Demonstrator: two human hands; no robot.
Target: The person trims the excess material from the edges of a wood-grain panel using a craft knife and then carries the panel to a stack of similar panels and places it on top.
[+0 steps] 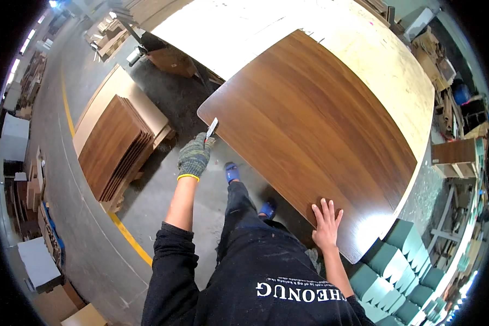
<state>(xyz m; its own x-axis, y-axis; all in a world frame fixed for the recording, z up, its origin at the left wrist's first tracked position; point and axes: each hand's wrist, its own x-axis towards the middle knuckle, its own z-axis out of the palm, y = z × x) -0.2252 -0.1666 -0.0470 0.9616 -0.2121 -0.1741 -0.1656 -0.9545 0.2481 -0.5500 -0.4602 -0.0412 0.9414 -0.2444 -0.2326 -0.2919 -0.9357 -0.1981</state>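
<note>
A large wood-grain brown board [304, 136] lies flat on a pale work table [244, 32], its near edge facing me. My left hand [194, 156], in a grey-green knit glove with a yellow cuff, is closed around a utility knife [212, 128]. The knife's silvery tip points up by the board's left corner; whether it touches the edge I cannot tell. My bare right hand [326, 224] rests on the board near its right end, fingers spread and nothing held.
Left of me, a stack of brown boards [114, 146] stands on a pallet over a paler panel [141, 98]. Green foam-like blocks [388, 261] are piled at the lower right. A yellow line [130, 239] runs along the floor. Scrap wood [434, 60] lies beyond the table's right side.
</note>
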